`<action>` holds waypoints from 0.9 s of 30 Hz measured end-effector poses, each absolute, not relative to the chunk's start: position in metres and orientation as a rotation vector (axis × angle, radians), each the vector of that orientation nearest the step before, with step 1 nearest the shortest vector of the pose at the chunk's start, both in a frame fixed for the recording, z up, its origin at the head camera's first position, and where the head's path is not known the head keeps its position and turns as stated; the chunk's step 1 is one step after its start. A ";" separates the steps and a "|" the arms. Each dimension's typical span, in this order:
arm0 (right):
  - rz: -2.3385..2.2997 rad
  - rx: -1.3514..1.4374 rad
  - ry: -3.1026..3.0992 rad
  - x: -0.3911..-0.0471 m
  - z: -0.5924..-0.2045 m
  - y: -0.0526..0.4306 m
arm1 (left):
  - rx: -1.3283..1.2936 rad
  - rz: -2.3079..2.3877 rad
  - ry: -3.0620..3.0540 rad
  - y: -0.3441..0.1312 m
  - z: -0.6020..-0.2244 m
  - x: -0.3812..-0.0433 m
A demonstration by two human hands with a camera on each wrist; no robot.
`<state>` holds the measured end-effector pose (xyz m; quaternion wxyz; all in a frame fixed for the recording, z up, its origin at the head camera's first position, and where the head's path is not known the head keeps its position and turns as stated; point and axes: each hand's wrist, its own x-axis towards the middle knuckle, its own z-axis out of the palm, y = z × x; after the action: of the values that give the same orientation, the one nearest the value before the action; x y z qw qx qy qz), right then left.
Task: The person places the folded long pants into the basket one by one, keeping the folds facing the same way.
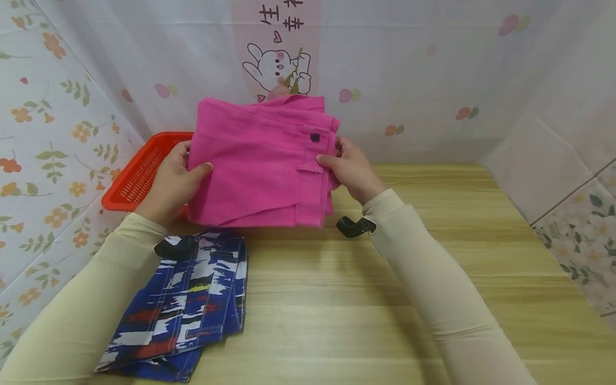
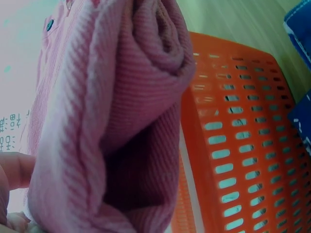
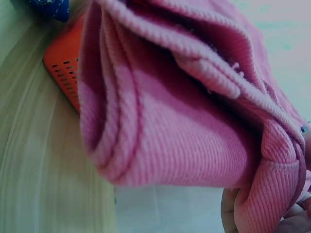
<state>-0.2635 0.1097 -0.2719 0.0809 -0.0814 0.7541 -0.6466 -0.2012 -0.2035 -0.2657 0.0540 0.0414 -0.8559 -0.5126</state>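
Note:
Both hands hold up a folded pair of pink trousers [image 1: 255, 166] with a dark button near the waistband. My left hand [image 1: 175, 182] grips the folded side, thumb on the front and fingers behind. On the waistband side, my right hand [image 1: 353, 168] pinches the cloth below the button, its fingers mostly hidden behind. Thick ribbed folds of the trousers [image 2: 73, 126] fill much of the left wrist view. In the right wrist view, the stacked layers and a belt loop of the trousers [image 3: 184, 136] show.
An orange-red plastic basket [image 1: 144, 166] with slotted walls stands behind the trousers at the left. Folded blue patterned trousers [image 1: 192, 299] lie on the wooden table [image 1: 327, 310] under the left forearm. A white printed curtain [image 1: 409, 69] hangs along the back.

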 end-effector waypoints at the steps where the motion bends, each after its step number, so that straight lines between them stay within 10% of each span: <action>1: -1.931 -0.247 2.252 -0.264 -0.271 0.109 | 0.129 -1.546 -2.605 -0.204 -0.265 -0.202; 27: -1.895 -0.223 2.261 -0.274 -0.259 0.086 | 0.200 -1.445 -2.640 -0.223 -0.253 -0.209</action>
<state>-0.2743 0.0860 -0.2585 0.0916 -0.0749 0.7611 -0.6378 -0.2093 -0.2227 -0.2530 0.0628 0.0661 -0.8735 -0.4781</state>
